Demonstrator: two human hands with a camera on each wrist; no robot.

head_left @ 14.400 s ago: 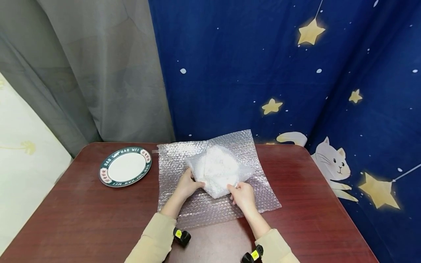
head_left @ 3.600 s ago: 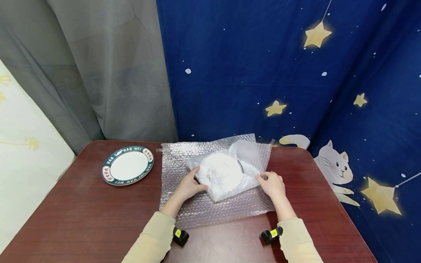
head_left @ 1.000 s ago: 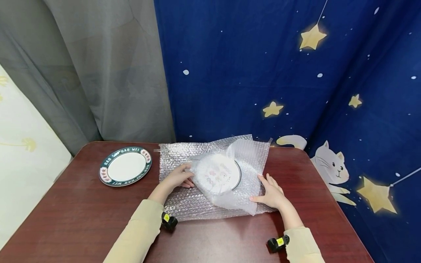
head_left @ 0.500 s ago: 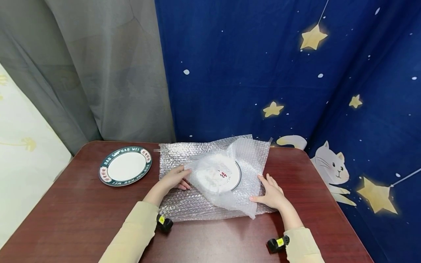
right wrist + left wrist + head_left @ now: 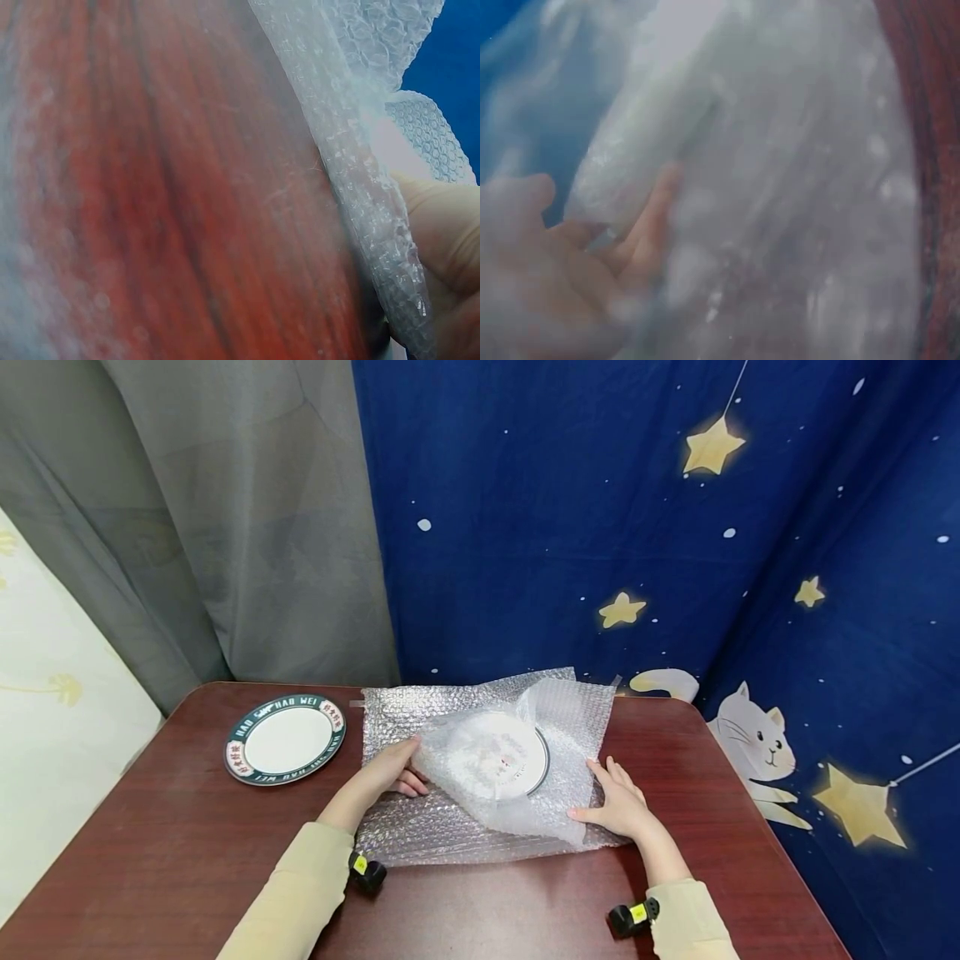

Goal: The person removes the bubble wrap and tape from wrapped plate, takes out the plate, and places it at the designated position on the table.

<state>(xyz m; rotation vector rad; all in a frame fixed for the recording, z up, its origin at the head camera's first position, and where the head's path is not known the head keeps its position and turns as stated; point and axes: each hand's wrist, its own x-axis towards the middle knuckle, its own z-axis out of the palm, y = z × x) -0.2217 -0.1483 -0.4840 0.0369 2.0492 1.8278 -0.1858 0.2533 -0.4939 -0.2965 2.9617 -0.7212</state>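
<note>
In the head view, a round white plate [image 5: 517,764] with a dark rim and a printed design lies mid-table, its left part under translucent bubble wrap. My left hand [image 5: 388,770] pinches the left edge of the bubble wrap [image 5: 465,785] between thumb and fingers. The left wrist view is blurred but shows the left hand [image 5: 592,262] at the wrap's edge. On the other side, my right hand [image 5: 621,797] rests with fingers spread on the wrap's right part. The right wrist view shows a thumb [image 5: 442,232] against the bubble wrap [image 5: 352,165].
A larger bubble wrap sheet [image 5: 405,827] spreads beneath the bundle on the reddish-brown table [image 5: 720,827]. To the left lies another plate [image 5: 236,758] with a green lettered rim. Strips of clear tape [image 5: 357,702] stick out at the sheet's back corners. Curtains hang behind.
Earlier the bundle was wrapped over; its right flap is now opened out and the plate shows. In the last second my left hand shifted slightly left with the wrap's edge; my right hand stayed.
</note>
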